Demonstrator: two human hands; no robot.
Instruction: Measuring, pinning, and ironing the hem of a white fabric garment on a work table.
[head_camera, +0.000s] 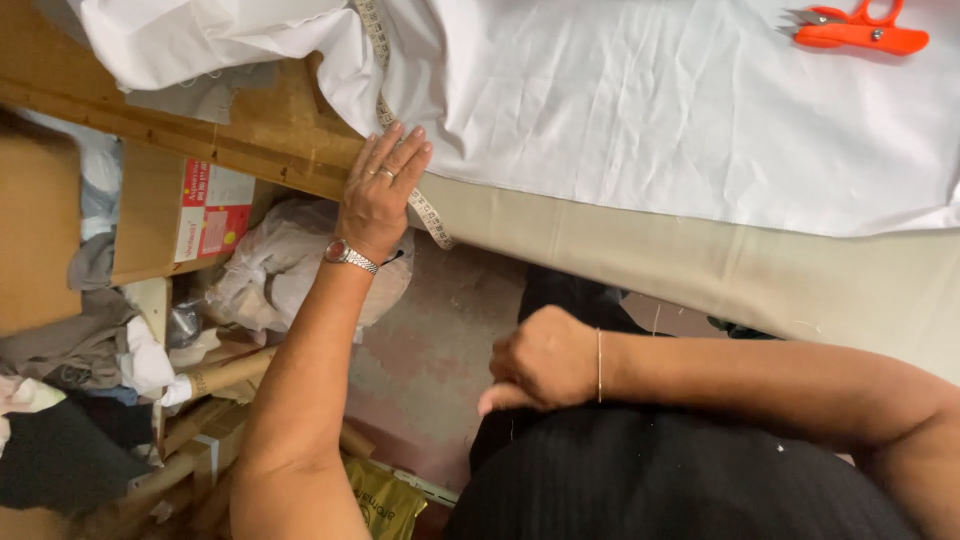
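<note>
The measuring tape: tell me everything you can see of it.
The measuring tape is a narrow, pale, flexible strip with fine dark markings, cloth or soft plastic by its look. It runs down from the top edge of the picture across the white fabric, passes under the fingers of the left hand, which presses it at the table's edge, and its loose end hangs slantwise over that edge. The right hand does not touch it.

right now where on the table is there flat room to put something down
The broad stretch of white fabric between the tape measure and the orange snips lies free, as does the beige strip along the table edge. It is crowded by the left hand and among the bundles under the table.
</note>
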